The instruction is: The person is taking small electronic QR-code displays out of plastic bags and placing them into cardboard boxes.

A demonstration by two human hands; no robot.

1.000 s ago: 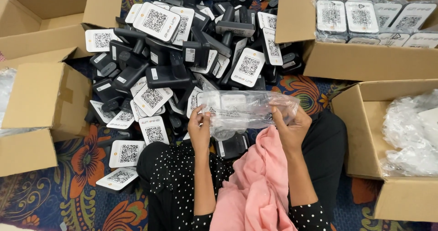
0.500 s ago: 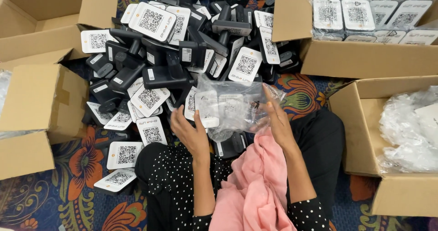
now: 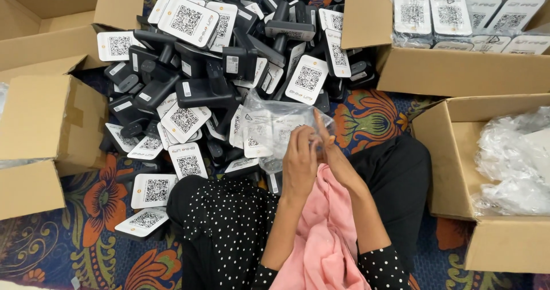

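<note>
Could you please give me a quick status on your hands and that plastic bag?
Left hand and right hand both gripping the clear plastic bag, close together. Bag held over the pile of black stands. Nothing blocking.

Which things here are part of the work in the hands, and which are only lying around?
In the work:
left hand
right hand
clear plastic bag, held by both hands

Lying around:
pile of black stands with white code cards
box of bagged stands
box of clear bags
patterned rug
</note>
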